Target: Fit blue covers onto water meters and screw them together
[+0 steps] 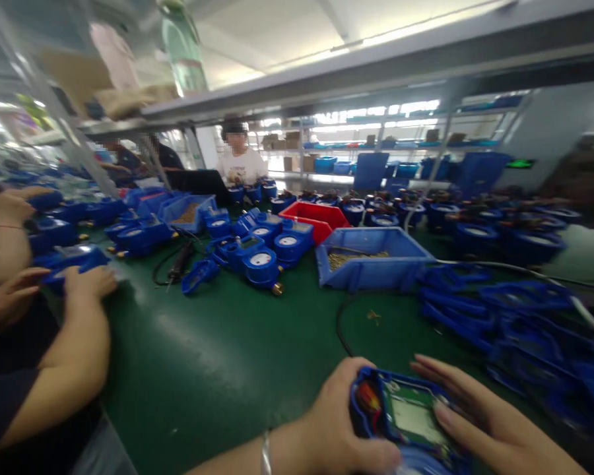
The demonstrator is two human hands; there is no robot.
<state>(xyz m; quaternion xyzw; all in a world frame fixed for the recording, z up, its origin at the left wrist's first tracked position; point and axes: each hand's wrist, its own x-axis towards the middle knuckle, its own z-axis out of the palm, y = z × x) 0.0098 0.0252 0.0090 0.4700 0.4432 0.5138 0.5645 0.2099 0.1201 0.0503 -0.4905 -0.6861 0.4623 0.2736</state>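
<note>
My left hand (341, 422) grips a blue water meter (369, 432) at the lower right, its thumb along the near side. The meter's top is uncovered, showing a green circuit board with a pale display (416, 419) and red and yellow wires in a side pocket. Beside the meter's right edge is my right hand (480, 409), fingers stretched out and apart. Its thumb overlaps the edge of the board; whether it presses there I cannot tell. The meter's near end is cut off by the frame.
Blue frame-like covers (519, 303) lie piled on the right. A blue bin (376, 264) of brass-coloured small parts and a red bin (317, 218) stand ahead. Several meters (260, 264) and a corded screwdriver-like tool (181, 260) lie left of them. A co-worker's arms (82, 330) work at the left.
</note>
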